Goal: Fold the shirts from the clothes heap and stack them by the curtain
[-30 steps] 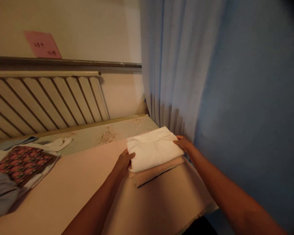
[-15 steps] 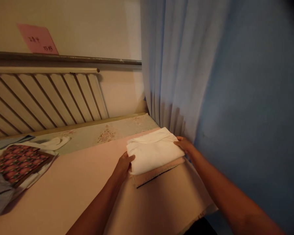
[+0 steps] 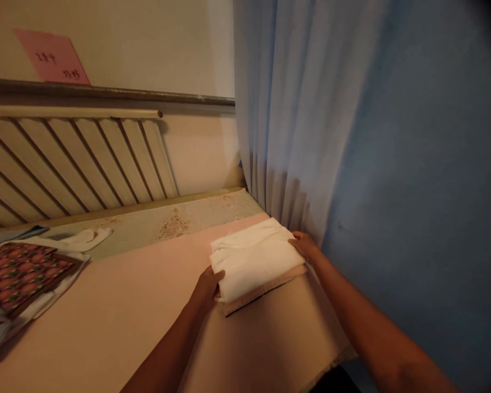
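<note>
A folded white garment [image 3: 256, 262] lies on top of a folded pinkish cloth [image 3: 265, 295] with a dark lower edge, on the pink bedsheet [image 3: 139, 305]. My left hand [image 3: 208, 285] grips the near left corner of the white garment, thumb on top and fingers tucked under. At the opposite end, my right hand [image 3: 305, 245] pinches the right edge between thumb and fingers. The fingertips of both hands are partly hidden by the cloth.
Rumpled clothes with a red patterned piece [image 3: 24, 273] lie at the left. A radiator [image 3: 85, 164] lines the wall behind, under a ledge with a pink paper sign [image 3: 53, 57]. A blue curtain [image 3: 286, 120] hangs close by my right hand.
Both hands have lowered the white garment slightly toward me, so it sits flatter over the pinkish cloth. The view has shifted a little to the right.
</note>
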Tool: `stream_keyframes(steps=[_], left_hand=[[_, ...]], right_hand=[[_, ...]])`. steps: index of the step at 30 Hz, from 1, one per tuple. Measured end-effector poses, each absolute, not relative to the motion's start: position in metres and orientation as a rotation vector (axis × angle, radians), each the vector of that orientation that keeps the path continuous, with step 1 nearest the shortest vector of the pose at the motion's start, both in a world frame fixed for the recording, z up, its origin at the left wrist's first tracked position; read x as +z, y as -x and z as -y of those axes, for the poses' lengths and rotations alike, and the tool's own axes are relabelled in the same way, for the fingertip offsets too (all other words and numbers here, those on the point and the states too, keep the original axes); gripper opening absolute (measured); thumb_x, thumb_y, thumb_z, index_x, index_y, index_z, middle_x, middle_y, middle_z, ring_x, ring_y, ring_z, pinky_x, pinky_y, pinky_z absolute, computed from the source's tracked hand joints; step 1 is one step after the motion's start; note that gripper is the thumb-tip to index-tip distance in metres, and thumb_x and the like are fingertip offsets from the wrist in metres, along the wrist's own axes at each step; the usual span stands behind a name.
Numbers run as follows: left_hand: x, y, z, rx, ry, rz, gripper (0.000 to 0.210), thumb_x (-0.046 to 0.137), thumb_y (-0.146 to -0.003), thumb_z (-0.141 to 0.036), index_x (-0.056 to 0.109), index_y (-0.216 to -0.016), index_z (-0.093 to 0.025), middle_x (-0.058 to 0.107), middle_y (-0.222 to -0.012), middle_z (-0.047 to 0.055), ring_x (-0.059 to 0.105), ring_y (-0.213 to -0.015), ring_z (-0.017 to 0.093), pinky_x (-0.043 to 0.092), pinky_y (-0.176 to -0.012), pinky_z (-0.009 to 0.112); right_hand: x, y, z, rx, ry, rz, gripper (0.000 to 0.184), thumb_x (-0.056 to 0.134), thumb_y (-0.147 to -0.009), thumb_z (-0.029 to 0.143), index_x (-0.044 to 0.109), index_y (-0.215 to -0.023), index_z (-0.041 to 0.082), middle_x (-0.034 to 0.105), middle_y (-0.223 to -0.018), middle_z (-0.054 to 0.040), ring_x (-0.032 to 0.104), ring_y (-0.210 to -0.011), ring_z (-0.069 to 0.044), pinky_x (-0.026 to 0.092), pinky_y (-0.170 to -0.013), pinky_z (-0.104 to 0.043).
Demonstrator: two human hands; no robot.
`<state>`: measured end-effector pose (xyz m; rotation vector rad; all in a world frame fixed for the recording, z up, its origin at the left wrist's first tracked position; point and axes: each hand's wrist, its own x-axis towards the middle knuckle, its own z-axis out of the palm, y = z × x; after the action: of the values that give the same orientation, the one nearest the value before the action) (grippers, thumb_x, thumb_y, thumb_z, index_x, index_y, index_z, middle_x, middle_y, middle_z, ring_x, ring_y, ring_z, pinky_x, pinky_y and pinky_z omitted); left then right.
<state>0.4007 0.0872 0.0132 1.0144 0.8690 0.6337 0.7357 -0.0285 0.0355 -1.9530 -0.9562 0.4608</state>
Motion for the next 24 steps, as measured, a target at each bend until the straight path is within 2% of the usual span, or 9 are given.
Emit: stream_keyframes(steps=[6, 9, 12, 14, 17, 19, 24], left_hand=[[0.006, -0.403, -0.089, 0.611, -1.024, -0.871, 0.053, 0.077, -0.052, -0.034, 0.058, -0.097, -0.014, 0.057, -0.062, -0.003, 0.048, -0.048, 0.011, 0.035, -0.045, 0.022], [0.007, -0.403, -0.089, 0.600, -1.043, -0.892, 0.050, 0.076, -0.052, -0.034, 0.058, -0.094, -0.014, 0.056, -0.059, -0.004, 0.046, -0.045, 0.010, 0.034, -0.044, 0.023], [0.011, -0.402, -0.086, 0.613, -1.069, -0.933, 0.046, 0.076, -0.054, -0.033, 0.059, -0.091, -0.013, 0.056, -0.058, -0.004, 0.045, -0.044, 0.009, 0.032, -0.043, 0.022], [0.013, -0.402, -0.084, 0.639, -1.086, -0.963, 0.043, 0.077, -0.056, -0.032, 0.059, -0.091, -0.013, 0.058, -0.060, -0.002, 0.048, -0.047, 0.011, 0.033, -0.045, 0.022], [0.016, -0.402, -0.084, 0.685, -1.108, -1.012, 0.040, 0.078, -0.059, -0.032, 0.061, -0.089, -0.013, 0.060, -0.063, 0.000, 0.052, -0.051, 0.013, 0.036, -0.047, 0.023], [0.018, -0.404, -0.086, 0.715, -1.120, -1.043, 0.038, 0.077, -0.062, -0.033, 0.062, -0.089, -0.013, 0.060, -0.062, 0.001, 0.054, -0.054, 0.014, 0.037, -0.048, 0.023], [0.023, -0.413, -0.100, 0.757, -1.150, -1.108, 0.034, 0.075, -0.067, -0.034, 0.062, -0.091, -0.013, 0.062, -0.063, 0.003, 0.058, -0.061, 0.018, 0.039, -0.052, 0.025]], right_hand=[[0.033, -0.732, 0.029, 0.416, 2.100, 0.987, 0.021, 0.052, -0.067, 0.021, 0.069, -0.077, 0.014, 0.068, -0.071, -0.0020, 0.058, -0.067, -0.015, 0.042, -0.060, -0.023], [0.030, -0.731, 0.028, 0.373, 2.177, 1.003, 0.022, 0.052, -0.070, 0.019, 0.069, -0.082, 0.012, 0.069, -0.077, -0.0053, 0.061, -0.073, -0.018, 0.044, -0.066, -0.025], [0.034, -0.727, 0.028, 0.295, 2.240, 1.012, 0.028, 0.053, -0.073, 0.017, 0.069, -0.095, 0.011, 0.070, -0.092, -0.0111, 0.063, -0.090, -0.024, 0.044, -0.080, -0.031], [0.041, -0.718, 0.026, 0.172, 2.243, 1.052, 0.037, 0.053, -0.077, 0.018, 0.065, -0.111, 0.011, 0.066, -0.111, -0.0153, 0.057, -0.108, -0.028, 0.040, -0.094, -0.036], [0.057, -0.691, 0.015, -0.132, 2.118, 1.308, 0.046, 0.049, -0.087, 0.026, 0.052, -0.130, 0.011, 0.051, -0.137, -0.0171, 0.043, -0.128, -0.029, 0.028, -0.108, -0.042], [0.064, -0.665, 0.004, -0.259, 1.990, 1.538, 0.048, 0.045, -0.091, 0.032, 0.048, -0.135, 0.012, 0.044, -0.143, -0.0159, 0.037, -0.133, -0.028, 0.025, -0.112, -0.044], [0.050, -0.607, -0.016, -0.220, 1.936, 1.856, 0.049, 0.044, -0.094, 0.041, 0.045, -0.139, 0.020, 0.033, -0.152, -0.0106, 0.024, -0.141, -0.030, 0.021, -0.113, -0.051]])
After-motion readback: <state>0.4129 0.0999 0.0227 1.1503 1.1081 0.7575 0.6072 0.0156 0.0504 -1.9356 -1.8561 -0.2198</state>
